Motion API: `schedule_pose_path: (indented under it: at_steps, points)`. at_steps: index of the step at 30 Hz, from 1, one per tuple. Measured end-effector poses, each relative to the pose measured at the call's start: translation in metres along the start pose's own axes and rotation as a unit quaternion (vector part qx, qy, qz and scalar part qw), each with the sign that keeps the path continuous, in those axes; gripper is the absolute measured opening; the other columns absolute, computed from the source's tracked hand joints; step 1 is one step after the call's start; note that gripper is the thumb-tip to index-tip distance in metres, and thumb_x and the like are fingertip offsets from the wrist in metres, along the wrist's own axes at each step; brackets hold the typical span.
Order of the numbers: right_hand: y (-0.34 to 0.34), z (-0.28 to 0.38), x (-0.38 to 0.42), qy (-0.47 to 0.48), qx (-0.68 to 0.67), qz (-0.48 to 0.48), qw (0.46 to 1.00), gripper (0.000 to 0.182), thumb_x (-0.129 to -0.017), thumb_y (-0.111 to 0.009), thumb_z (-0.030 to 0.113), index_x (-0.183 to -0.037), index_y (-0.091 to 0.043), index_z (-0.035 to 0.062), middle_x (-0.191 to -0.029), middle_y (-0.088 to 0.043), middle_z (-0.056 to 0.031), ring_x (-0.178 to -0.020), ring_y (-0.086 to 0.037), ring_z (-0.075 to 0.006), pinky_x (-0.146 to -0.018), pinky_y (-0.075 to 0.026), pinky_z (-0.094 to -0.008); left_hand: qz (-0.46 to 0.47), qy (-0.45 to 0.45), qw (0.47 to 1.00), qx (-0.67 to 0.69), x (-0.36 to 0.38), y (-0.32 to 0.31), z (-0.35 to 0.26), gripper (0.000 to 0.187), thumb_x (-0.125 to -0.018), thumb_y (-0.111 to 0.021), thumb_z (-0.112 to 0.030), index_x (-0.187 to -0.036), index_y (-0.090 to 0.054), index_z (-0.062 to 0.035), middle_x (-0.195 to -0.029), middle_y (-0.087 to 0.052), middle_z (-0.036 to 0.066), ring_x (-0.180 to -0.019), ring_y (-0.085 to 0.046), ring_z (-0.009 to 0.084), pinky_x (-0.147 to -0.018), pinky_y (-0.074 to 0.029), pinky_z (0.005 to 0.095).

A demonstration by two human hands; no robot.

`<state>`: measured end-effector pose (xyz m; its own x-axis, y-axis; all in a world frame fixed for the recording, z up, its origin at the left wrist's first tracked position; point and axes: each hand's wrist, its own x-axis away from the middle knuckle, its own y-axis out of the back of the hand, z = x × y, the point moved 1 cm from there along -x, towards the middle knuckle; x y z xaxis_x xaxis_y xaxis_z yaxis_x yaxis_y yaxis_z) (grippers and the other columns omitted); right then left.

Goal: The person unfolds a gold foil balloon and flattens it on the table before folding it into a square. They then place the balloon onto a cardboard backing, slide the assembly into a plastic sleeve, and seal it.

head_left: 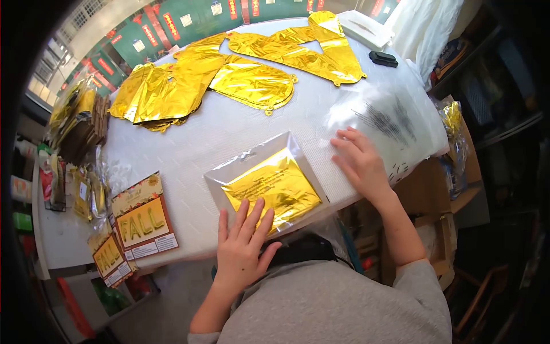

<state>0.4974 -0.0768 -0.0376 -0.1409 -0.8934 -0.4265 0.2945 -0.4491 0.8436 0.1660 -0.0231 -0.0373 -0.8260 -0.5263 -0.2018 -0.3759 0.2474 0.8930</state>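
Observation:
A folded gold foil balloon (275, 186), printed with small dark text, lies flat inside a shallow white tray (220, 170) at the table's near edge. My left hand (243, 243) rests its spread fingertips on the lower left of the foil and the tray's near side. To the right of the tray, my right hand (362, 163) is held with its fingers apart, over the edge of a clear plastic bag (381, 117) bearing dark print. Whether that hand touches the bag or hovers just above it is hard to tell. Neither hand grips anything.
Unfolded gold foil balloons (252, 83) spread along the table's far side. Two FALL header cards (146, 221) overlap at the near left, beside packaged items (86, 192). A black object (382, 59) and a white container (365, 30) sit far right. Cardboard boxes (424, 192) stand below right.

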Motion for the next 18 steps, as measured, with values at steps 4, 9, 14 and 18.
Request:
schedule_pose_path:
  at_steps: [4, 9, 14, 18]
  points:
    - [-0.002, -0.024, -0.005, -0.093, 0.019, -0.059, 0.994, 0.026, -0.097, -0.071, 0.007, -0.122, -0.071, 0.0045, -0.134, -0.066, -0.0153, -0.125, -0.062, -0.0385, -0.105, -0.05, -0.0456, -0.005, 0.057, 0.998, -0.021, 0.0, 0.003, 0.005, 0.074, -0.091, -0.078, -0.032, -0.156, -0.052, -0.009, -0.166, -0.045, 0.015, -0.156, -0.036, 0.0386, -0.127, -0.016, 0.0621]
    - [0.005, -0.043, -0.015, -0.057, 0.108, -0.145, 0.982, 0.026, -0.094, -0.073, 0.003, -0.12, -0.073, 0.006, -0.126, -0.069, -0.0122, -0.115, -0.065, -0.0346, -0.098, -0.052, -0.0436, 0.006, 0.075, 0.996, -0.051, -0.006, 0.004, 0.013, 0.084, -0.092, -0.076, -0.039, -0.162, -0.042, -0.0073, -0.17, -0.037, 0.016, -0.159, -0.029, 0.038, -0.128, -0.012, 0.0617]
    - [0.042, -0.027, 0.022, 0.022, 0.125, -0.266, 0.956, 0.022, -0.089, -0.076, -0.002, -0.11, -0.076, 0.0049, -0.106, -0.072, -0.0107, -0.095, -0.068, -0.03, -0.085, -0.053, -0.0388, 0.028, 0.085, 0.991, -0.101, -0.008, 0.002, 0.012, 0.096, -0.089, -0.076, -0.048, -0.164, -0.037, -0.0052, -0.173, -0.033, 0.015, -0.161, -0.025, 0.0379, -0.128, -0.006, 0.0642]
    - [0.054, -0.052, 0.112, -0.047, 0.093, -0.357, 0.928, 0.009, -0.102, -0.064, 0.005, -0.098, -0.072, 0.0029, -0.09, -0.067, -0.006, -0.079, -0.06, -0.0204, -0.072, -0.048, -0.0322, 0.036, 0.094, 0.986, -0.135, -0.008, -0.001, 0.011, 0.102, -0.084, -0.081, -0.047, -0.166, -0.034, -0.0074, -0.173, -0.032, 0.013, -0.162, -0.023, 0.0355, -0.128, -0.003, 0.0646]
